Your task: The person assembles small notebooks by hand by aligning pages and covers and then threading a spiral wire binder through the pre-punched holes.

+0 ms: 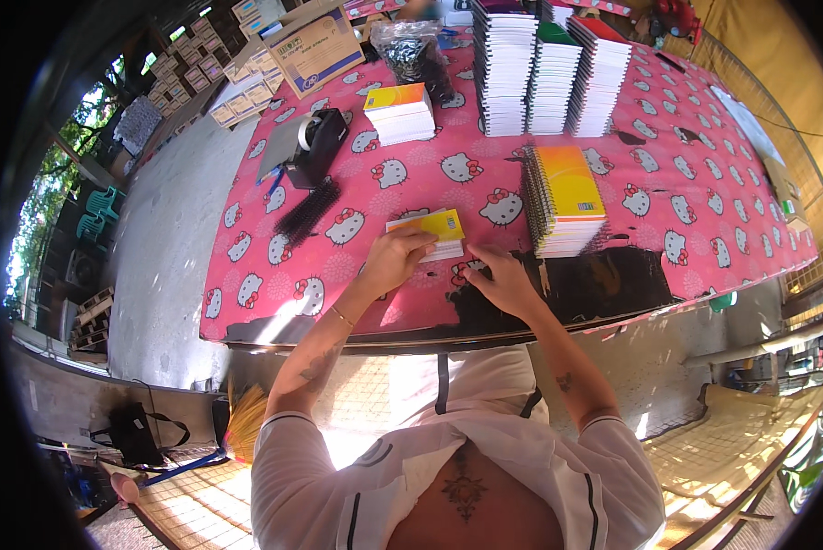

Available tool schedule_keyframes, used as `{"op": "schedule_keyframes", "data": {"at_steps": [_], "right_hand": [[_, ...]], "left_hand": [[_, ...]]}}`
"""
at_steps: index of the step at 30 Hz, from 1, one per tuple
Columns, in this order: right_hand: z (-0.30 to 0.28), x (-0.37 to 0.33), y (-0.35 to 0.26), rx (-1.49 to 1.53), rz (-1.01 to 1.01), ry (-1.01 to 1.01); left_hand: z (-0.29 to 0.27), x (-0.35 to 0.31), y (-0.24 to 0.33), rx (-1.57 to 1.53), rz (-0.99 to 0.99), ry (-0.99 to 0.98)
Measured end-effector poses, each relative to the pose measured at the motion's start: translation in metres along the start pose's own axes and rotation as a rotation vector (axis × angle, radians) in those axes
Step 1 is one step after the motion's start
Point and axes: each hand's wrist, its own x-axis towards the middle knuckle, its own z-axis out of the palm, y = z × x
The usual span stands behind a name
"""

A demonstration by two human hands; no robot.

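Pink tablecloth [613, 183]: left hand [395, 259] grips small yellow notebook [434, 231]; right hand [506, 280] rests open just beside it.

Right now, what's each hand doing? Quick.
Left hand: fingers curled on the near edge of the small yellow notepad.
Right hand: flat on the table beside the notepad, holding nothing.
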Motion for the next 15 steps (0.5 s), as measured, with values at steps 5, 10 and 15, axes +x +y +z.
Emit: {"op": "schedule_keyframes", "data": {"at_steps": [5,10,15], "right_hand": [[0.026,0.007,0.004,-0.165,0.036,0.086],[0.031,0.009,-0.002,-0.09,0.093,0.113],[0.029,0.01,-0.007,-0.105,0.123,0.128]], "left_hand": [[0.001,0.002,0.002,-0.033,-0.066,0.029],[0.002,0.001,-0.002,-0.033,-0.112,0.039],[0.005,-0.001,0.004,-0.031,-0.105,0.079]]}}
